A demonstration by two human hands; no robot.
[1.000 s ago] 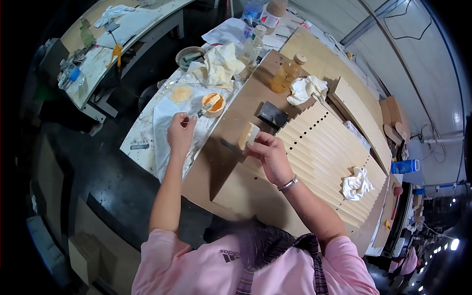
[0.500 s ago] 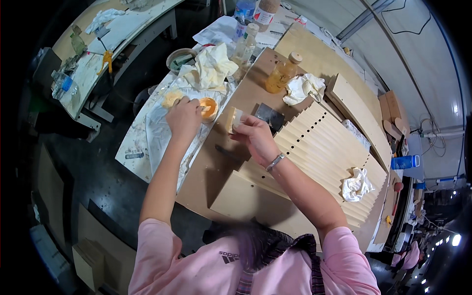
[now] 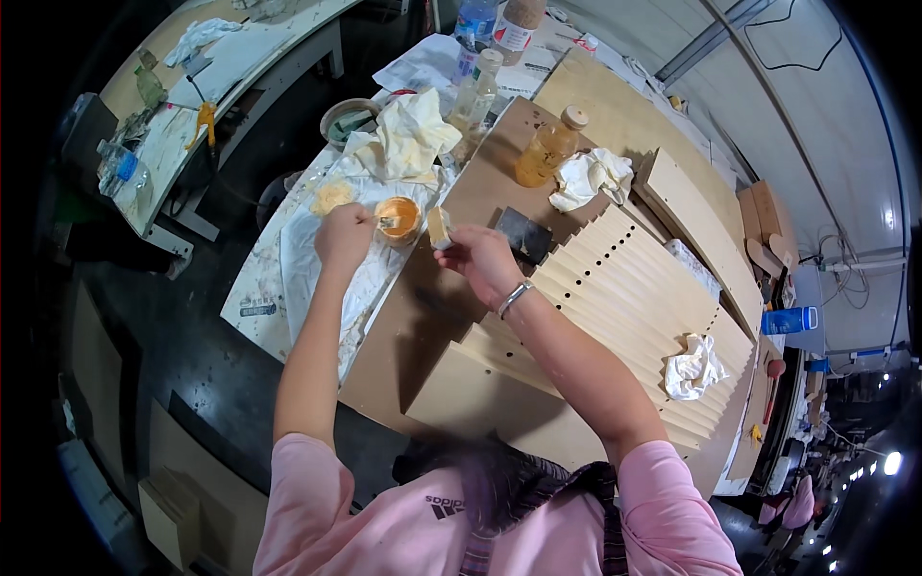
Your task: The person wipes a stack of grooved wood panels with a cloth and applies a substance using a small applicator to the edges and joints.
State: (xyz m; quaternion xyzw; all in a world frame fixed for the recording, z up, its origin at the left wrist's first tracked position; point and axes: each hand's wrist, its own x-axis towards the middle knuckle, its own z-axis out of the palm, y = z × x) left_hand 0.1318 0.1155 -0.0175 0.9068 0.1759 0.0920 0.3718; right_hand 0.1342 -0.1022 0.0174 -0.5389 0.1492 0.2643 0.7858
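My left hand point(image 3: 343, 238) is closed on the handle of a small thin tool point(image 3: 388, 222), whose tip reaches into a cup of orange paste point(image 3: 400, 236). The tool's exact kind is too small to tell. Just right of the cup, my right hand point(image 3: 478, 261) pinches a small pale yellowish flat piece point(image 3: 439, 228), held upright above the brown board. To the right of that hand lies a stack of cream-coloured slats point(image 3: 615, 298), its stepped edge marked by dark round holes. A dark rectangular block point(image 3: 524, 236) rests beside the slats.
Crumpled cloths point(image 3: 413, 134) lie behind the cup, near a bowl point(image 3: 348, 123) with greenish contents. A bottle of amber liquid point(image 3: 550, 149) stands on the brown board point(image 3: 384, 374), beside a white crumpled cloth point(image 3: 593, 179). Another cloth point(image 3: 695, 367) sits on the slats. Long panels point(image 3: 696, 235) lie behind.
My left hand has shifted left and down, and more of the tool shows in the cup. My right hand has moved left with the pale piece, closer to the cup.
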